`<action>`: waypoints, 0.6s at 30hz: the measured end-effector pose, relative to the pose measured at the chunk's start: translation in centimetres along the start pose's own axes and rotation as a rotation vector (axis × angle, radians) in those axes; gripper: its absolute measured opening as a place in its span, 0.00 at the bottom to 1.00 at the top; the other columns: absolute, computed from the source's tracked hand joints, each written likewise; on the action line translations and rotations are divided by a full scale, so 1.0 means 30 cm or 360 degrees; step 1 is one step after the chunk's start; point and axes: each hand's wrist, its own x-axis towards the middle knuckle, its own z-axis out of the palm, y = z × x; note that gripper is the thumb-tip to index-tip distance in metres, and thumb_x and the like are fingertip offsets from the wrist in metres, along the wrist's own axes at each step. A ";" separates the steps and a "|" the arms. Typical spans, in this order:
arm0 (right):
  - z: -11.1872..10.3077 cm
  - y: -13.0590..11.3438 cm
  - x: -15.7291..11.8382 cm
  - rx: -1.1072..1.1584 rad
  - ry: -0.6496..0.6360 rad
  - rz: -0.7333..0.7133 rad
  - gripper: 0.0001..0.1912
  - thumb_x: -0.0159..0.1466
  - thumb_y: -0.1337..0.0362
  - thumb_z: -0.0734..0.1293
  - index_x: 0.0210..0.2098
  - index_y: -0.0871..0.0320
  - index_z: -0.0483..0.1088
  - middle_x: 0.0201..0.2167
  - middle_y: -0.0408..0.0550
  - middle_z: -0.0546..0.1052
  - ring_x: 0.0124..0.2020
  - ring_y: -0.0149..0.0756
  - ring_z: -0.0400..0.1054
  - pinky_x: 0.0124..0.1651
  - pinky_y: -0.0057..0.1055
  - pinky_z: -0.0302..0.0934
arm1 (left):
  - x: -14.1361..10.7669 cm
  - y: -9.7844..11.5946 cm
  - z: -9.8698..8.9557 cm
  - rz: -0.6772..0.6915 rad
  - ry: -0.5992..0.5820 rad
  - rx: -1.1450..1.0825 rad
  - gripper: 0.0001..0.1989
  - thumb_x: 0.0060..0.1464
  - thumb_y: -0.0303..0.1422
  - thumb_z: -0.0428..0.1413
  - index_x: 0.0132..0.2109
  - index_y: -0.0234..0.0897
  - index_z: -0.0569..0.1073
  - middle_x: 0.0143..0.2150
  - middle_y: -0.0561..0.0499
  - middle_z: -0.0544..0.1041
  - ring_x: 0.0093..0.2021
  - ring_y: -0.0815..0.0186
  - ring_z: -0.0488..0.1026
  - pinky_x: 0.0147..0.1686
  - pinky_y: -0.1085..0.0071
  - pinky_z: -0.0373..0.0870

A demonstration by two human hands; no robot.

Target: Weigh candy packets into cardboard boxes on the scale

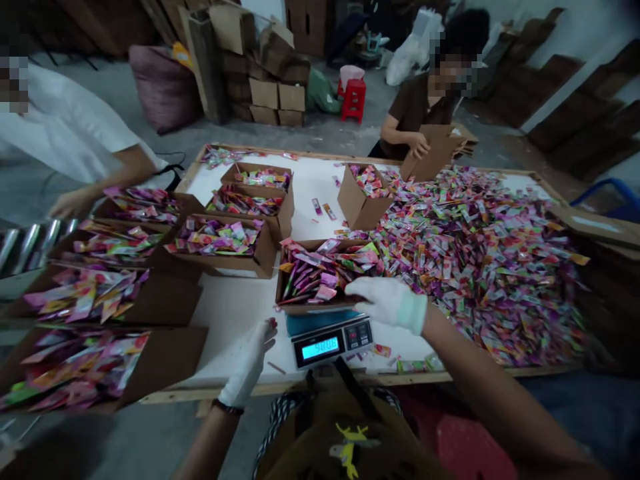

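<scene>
On the digital scale (320,345), with its blue display lit, rests a cardboard box (320,309) filled with small colourful packets (325,277). My right hand (387,300), in a white glove, reaches over the box's right front corner. Its fingers are stretched toward the packets and nothing shows gripped in them. My left hand (250,360), also gloved, is left of the scale, near the box's left front corner and apart from it. Its fingers are a little bent and spread, with bare reddish fingertips showing and nothing seen in them.
A large heap of loose packets (480,267) covers the table's right side. Several filled boxes (235,265) stand at the left, beside a roller conveyor (30,247). Another part-filled box (363,208) is behind. One person (420,100) handles cardboard opposite; another (75,127) is at left.
</scene>
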 end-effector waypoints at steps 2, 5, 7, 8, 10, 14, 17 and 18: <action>-0.026 0.040 -0.064 0.0161 0.0433 -0.0096 0.22 0.71 0.63 0.69 0.63 0.57 0.76 0.61 0.57 0.82 0.62 0.50 0.78 0.67 0.46 0.71 | -0.024 -0.050 -0.052 -0.0080 0.0141 -0.0051 0.19 0.54 0.46 0.62 0.45 0.38 0.81 0.56 0.35 0.83 0.61 0.44 0.79 0.63 0.49 0.72; -0.078 0.093 -0.110 0.0209 0.0854 -0.0163 0.26 0.70 0.64 0.68 0.66 0.56 0.72 0.62 0.58 0.79 0.56 0.50 0.80 0.62 0.49 0.75 | -0.043 -0.102 -0.122 -0.0178 0.0234 -0.0094 0.17 0.53 0.44 0.61 0.45 0.37 0.79 0.52 0.38 0.83 0.57 0.50 0.80 0.59 0.55 0.73; -0.108 0.108 -0.105 0.0152 0.0906 -0.0218 0.29 0.68 0.66 0.68 0.68 0.56 0.70 0.62 0.60 0.78 0.57 0.53 0.79 0.61 0.52 0.76 | -0.050 -0.120 -0.155 -0.0227 0.0275 -0.0096 0.17 0.53 0.43 0.61 0.46 0.37 0.79 0.50 0.40 0.83 0.54 0.53 0.81 0.57 0.58 0.73; -0.119 0.108 -0.097 0.0112 0.0900 -0.0257 0.30 0.67 0.66 0.68 0.69 0.57 0.69 0.63 0.60 0.77 0.59 0.54 0.78 0.63 0.53 0.75 | -0.052 -0.125 -0.165 -0.0242 0.0294 -0.0098 0.17 0.54 0.42 0.61 0.46 0.37 0.79 0.49 0.40 0.83 0.53 0.54 0.81 0.56 0.59 0.73; -0.133 0.095 -0.074 0.0046 0.0870 -0.0339 0.32 0.67 0.67 0.68 0.70 0.56 0.68 0.64 0.60 0.76 0.66 0.56 0.73 0.68 0.55 0.71 | -0.059 -0.132 -0.172 -0.0244 0.0313 -0.0107 0.17 0.54 0.42 0.60 0.47 0.37 0.79 0.49 0.41 0.83 0.52 0.55 0.81 0.55 0.60 0.73; -0.130 0.061 -0.021 0.0072 0.0732 -0.0395 0.35 0.66 0.68 0.67 0.72 0.53 0.65 0.67 0.57 0.72 0.68 0.54 0.70 0.68 0.53 0.72 | -0.073 -0.147 -0.153 -0.0198 0.0270 -0.0131 0.19 0.55 0.43 0.61 0.49 0.37 0.79 0.51 0.40 0.83 0.54 0.55 0.81 0.53 0.62 0.74; -0.110 0.042 0.030 0.0046 0.0580 -0.0396 0.37 0.65 0.69 0.66 0.74 0.52 0.64 0.69 0.56 0.70 0.67 0.53 0.71 0.66 0.52 0.73 | -0.075 -0.170 -0.136 -0.0182 0.0252 -0.0122 0.22 0.53 0.45 0.61 0.50 0.36 0.78 0.52 0.38 0.83 0.55 0.53 0.81 0.53 0.61 0.75; -0.102 0.036 0.049 0.0015 0.0533 -0.0396 0.38 0.65 0.70 0.66 0.74 0.52 0.64 0.70 0.55 0.69 0.67 0.53 0.71 0.66 0.51 0.73 | -0.074 -0.180 -0.133 -0.0173 0.0253 -0.0113 0.23 0.53 0.46 0.61 0.50 0.35 0.78 0.52 0.37 0.82 0.55 0.52 0.81 0.53 0.60 0.75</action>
